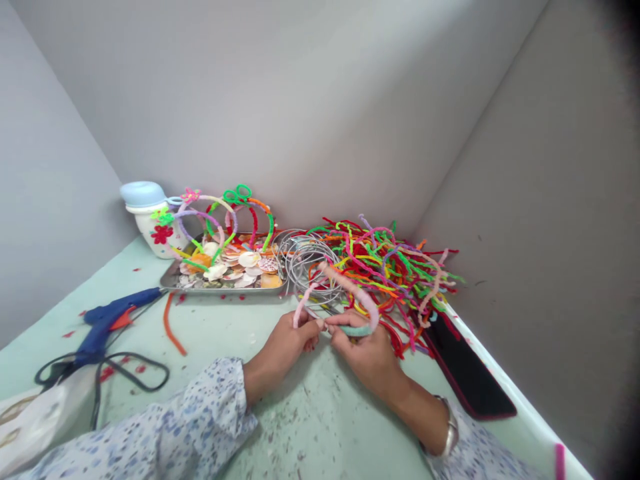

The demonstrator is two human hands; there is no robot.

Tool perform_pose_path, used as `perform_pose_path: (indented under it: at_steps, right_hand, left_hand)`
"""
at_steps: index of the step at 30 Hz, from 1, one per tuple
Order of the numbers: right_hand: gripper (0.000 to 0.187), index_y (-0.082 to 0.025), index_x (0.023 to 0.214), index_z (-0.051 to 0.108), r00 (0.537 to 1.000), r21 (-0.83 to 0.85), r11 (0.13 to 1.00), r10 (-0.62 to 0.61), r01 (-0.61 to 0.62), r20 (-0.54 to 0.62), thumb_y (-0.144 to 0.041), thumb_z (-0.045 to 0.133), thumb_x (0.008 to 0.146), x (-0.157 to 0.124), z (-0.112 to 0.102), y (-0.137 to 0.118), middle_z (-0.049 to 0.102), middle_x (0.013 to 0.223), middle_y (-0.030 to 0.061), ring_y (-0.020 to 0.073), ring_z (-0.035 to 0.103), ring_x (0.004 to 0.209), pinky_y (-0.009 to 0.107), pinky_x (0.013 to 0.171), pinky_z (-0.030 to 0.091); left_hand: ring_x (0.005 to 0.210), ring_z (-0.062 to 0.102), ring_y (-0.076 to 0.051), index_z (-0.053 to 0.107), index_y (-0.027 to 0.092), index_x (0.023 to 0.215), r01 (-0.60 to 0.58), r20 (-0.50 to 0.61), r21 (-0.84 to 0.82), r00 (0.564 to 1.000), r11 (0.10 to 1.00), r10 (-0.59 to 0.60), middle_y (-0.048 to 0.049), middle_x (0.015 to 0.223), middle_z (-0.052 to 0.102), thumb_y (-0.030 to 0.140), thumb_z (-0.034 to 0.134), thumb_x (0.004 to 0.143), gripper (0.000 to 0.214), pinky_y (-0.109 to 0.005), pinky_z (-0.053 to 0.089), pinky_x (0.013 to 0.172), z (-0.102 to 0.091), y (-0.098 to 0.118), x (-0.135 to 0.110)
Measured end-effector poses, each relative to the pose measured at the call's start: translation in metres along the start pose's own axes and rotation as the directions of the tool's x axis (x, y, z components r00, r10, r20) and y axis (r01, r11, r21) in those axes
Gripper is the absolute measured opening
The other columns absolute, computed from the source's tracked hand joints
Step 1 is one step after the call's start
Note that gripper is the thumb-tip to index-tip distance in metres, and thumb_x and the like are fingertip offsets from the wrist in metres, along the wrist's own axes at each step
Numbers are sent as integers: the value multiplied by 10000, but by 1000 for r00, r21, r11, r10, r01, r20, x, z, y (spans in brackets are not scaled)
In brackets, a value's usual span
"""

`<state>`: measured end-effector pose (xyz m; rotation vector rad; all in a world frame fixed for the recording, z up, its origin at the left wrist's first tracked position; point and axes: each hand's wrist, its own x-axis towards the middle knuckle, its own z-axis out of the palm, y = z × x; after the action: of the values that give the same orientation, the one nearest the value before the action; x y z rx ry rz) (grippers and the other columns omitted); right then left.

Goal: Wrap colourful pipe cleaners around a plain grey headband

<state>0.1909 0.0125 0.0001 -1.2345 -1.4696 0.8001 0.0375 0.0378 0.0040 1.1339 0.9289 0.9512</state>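
Both hands meet over the middle of the table, fingertips almost touching. My left hand (293, 343) is closed in a pinch on the thin pale pink end of a pipe cleaner (301, 307). My right hand (367, 350) is closed around a curved headband (367, 305) wrapped in fuzzy pipe cleaner, pink and lilac above and mint green by the fingers. Whether the pink strand and the headband are one piece I cannot tell. Just behind the hands lie coiled grey wire hoops (313, 263) and a heap of coloured pipe cleaners (385, 260).
A metal tray (225, 290) holds seashells (249, 259), with finished fuzzy headbands (235, 233) standing on it. Behind left is a white bottle with a blue lid (145, 195). A blue glue gun (100, 320) and its cord lie left. A black flat case (470, 373) lies right.
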Motion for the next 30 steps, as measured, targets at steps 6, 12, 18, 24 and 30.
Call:
perform_pose_path:
  at_steps: [6,12,18,24,30]
  right_hand:
    - [179,-142,843,674,951,359,881,282,-308,122,-290,642,748,10,-4,-4,637,578,5,115,561,490,215,460,426]
    - [143,-138,804,677,911,637,652,314,-411,267,-251,671,715,11,-6,2,612,616,-9,82,543,492,171,418,383]
    - [82,-145,745,663,879,675,563,311,-476,361,-225,657,728,10,-7,4,601,606,-21,66,527,488,163,454,399]
    - [58,-140,734,661,850,711,467,303,-526,430,-192,645,754,11,-7,8,601,608,-18,58,519,495,145,479,420]
    - [46,-133,739,661,847,724,440,281,-531,451,-179,666,740,10,-6,10,597,614,-16,56,519,495,138,476,445]
  left_hand:
    - [642,475,-116,588,161,801,-126,235,-52,963,991,134,-6,716,556,222,661,727,121,-232,348,592,3,9,-6]
    - [607,458,-100,590,154,877,-120,160,-6,980,993,120,-1,728,543,293,629,771,179,-215,366,559,0,6,-3]
    - [591,485,-95,625,138,817,-154,145,17,978,988,150,-17,718,592,310,653,763,183,-212,399,559,-1,6,-2]
    - [571,507,-101,662,135,783,-143,96,48,986,989,138,-19,675,618,295,681,736,168,-212,412,539,0,6,-2]
    - [573,517,-100,662,132,792,-158,91,60,984,986,153,-15,672,623,296,676,742,172,-213,421,542,-1,3,-2]
